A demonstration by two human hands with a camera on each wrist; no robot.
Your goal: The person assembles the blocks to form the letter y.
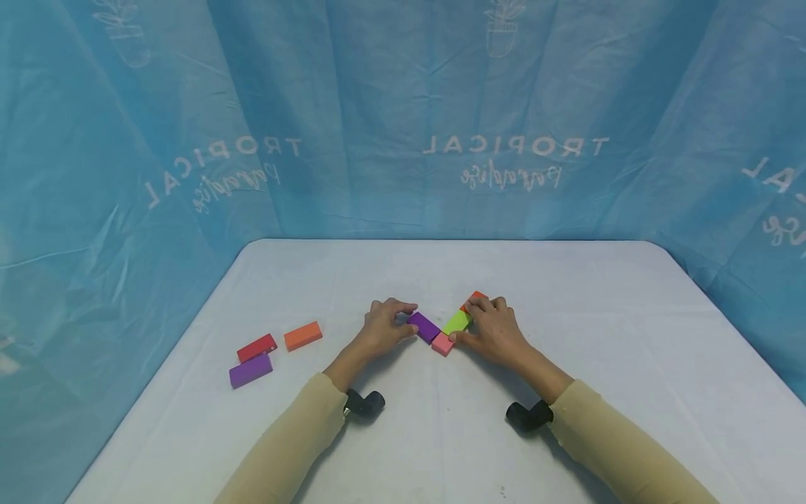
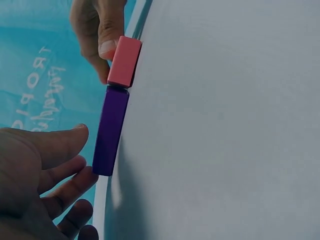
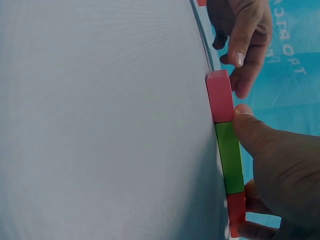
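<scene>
On the white table, a dark purple block [image 1: 424, 327] and a row of pink block [image 1: 442, 344], lime-green block [image 1: 457, 322] and orange-red block [image 3: 235, 207] meet in a V shape, the pink one at the near corner. My left hand [image 1: 384, 327] is beside the purple block's left end, thumb and fingers spread; the left wrist view shows a gap between thumb and block. With my right hand [image 1: 497, 332] I hold the row from its right side, thumb at the pink-green joint and fingers at the orange-red block, which they partly cover.
Off to the left lie a red block [image 1: 257, 348], another purple block [image 1: 250, 371] close against it, and an orange block [image 1: 303, 336] a little apart. Blue printed curtain [image 1: 403, 189] hangs behind the table's far edge and along both sides.
</scene>
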